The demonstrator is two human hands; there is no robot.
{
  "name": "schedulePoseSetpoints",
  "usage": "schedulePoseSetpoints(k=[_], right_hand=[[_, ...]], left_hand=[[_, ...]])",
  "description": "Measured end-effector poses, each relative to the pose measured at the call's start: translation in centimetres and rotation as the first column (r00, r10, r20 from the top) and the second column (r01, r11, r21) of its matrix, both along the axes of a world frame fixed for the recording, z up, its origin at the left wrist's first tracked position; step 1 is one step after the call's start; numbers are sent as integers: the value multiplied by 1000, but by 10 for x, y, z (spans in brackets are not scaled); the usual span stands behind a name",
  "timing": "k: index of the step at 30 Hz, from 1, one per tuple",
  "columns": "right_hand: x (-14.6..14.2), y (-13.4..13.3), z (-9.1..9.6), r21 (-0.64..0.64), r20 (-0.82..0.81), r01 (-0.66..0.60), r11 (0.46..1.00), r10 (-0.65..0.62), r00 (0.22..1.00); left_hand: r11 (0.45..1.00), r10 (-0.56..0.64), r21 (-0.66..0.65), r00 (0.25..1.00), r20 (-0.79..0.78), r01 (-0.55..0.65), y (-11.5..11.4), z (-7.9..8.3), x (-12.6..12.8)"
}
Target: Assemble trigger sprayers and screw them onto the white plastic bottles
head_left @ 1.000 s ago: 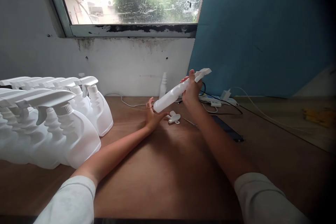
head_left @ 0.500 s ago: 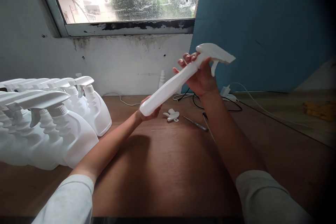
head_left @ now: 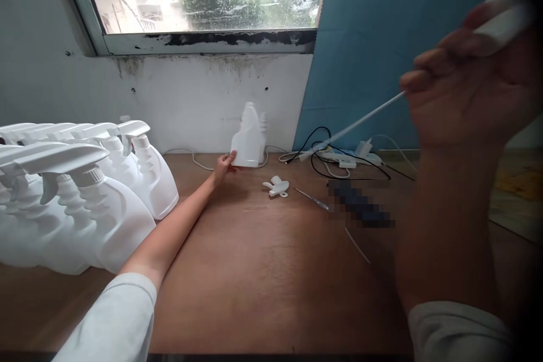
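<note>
At the back of the table, by the wall, my left hand (head_left: 223, 168) grips the lower left corner of a white spray bottle (head_left: 248, 144). This bottle stands nearly upright with its neck uncovered. High on the right, close to the camera, my right hand (head_left: 470, 79) is wrapped round a white spray head (head_left: 504, 22), partly cut off by the dark image edge. From it a thin dip tube (head_left: 365, 119) slants down to the left, well apart from the bottle. Small white plastic parts (head_left: 278, 186) lie on the table between the hands.
Rows of white spray bottles (head_left: 123, 215) with heads fitted stand at the left. A screwdriver (head_left: 311, 199), a blurred-out dark object (head_left: 360, 203) and a thin white tube (head_left: 357, 246) lie right of the middle. Cables and a power strip (head_left: 360, 157) lie along the back wall.
The spray head and its tube have come out of the bottle and moved right and up with my right hand. My left hand has lowered the bottle to the back of the table.
</note>
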State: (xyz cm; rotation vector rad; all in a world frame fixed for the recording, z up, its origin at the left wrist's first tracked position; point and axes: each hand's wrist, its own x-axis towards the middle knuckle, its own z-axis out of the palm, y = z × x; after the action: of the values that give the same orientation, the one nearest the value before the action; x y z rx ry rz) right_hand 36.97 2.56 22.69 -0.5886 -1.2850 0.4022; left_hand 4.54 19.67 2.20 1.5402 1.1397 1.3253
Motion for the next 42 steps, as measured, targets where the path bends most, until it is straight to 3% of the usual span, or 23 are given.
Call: schedulePoseSetpoints(k=[1, 3, 5, 8, 11, 13, 20, 22, 26, 29, 31, 33, 35, 37, 39, 42], right_hand=[[-4, -2, -2, -79, -17, -55, 995, 54, 998], [-15, -1, -11, -226, -139, -269, 936, 242, 960], [-24, 7, -28, -446, -167, -269, 854, 216, 962], [-23, 22, -67, -696, -168, -266, 667, 209, 963], [-12, 32, -106, -801, -164, -249, 544, 200, 966], [-6, 37, -125, -838, -138, -208, 504, 173, 975], [4, 49, -152, -905, -42, -165, 391, 305, 951], [6, 52, -159, -902, 3, -126, 413, 297, 955], [8, 59, -172, -847, 90, -39, 531, 214, 973], [2, 63, -179, -666, 333, 162, 728, 97, 938], [-10, 60, -184, -440, 534, 267, 857, 11, 845], [-26, 51, -188, -260, 688, 268, 928, -16, 725], [-44, 38, -190, -137, 810, 238, 962, -30, 586], [-59, 27, -190, -30, 893, 211, 977, -69, 445], [-66, 22, -188, 17, 938, 199, 980, -84, 336], [-56, 26, -186, -37, 970, 274, 961, -31, 241]], left_hand=[[997, 75, 8, 996, -38, -75, 10, -2, 1], [976, 218, 19, 971, -104, -217, 28, -7, 4], [940, 340, 37, 921, -191, -339, 44, -11, 7], [897, 432, 57, 845, -314, -437, 59, -16, 12], [878, 461, 81, 786, -411, -472, 69, -19, 18], [873, 465, 99, 758, -457, -477, 73, -22, 21], [887, 452, 155, 746, -489, -436, 71, -26, 29], [882, 470, 199, 760, -449, -428, 62, -22, 28], [872, 471, 313, 818, -330, -375, 31, -13, 33], [898, 365, 351, 895, -257, -266, -8, -13, 46], [919, 262, 353, 942, -208, -177, -42, -18, 57], [936, 135, 345, 976, -170, -69, -79, -23, 67], [957, -144, 252, 990, -8, 141, -111, -28, 74], [937, -348, 91, 921, 178, 337, -133, -29, 78], [906, -393, -26, 864, 314, 422, -143, -28, 78], [884, -328, -136, 800, 503, 447, -140, -23, 75]])
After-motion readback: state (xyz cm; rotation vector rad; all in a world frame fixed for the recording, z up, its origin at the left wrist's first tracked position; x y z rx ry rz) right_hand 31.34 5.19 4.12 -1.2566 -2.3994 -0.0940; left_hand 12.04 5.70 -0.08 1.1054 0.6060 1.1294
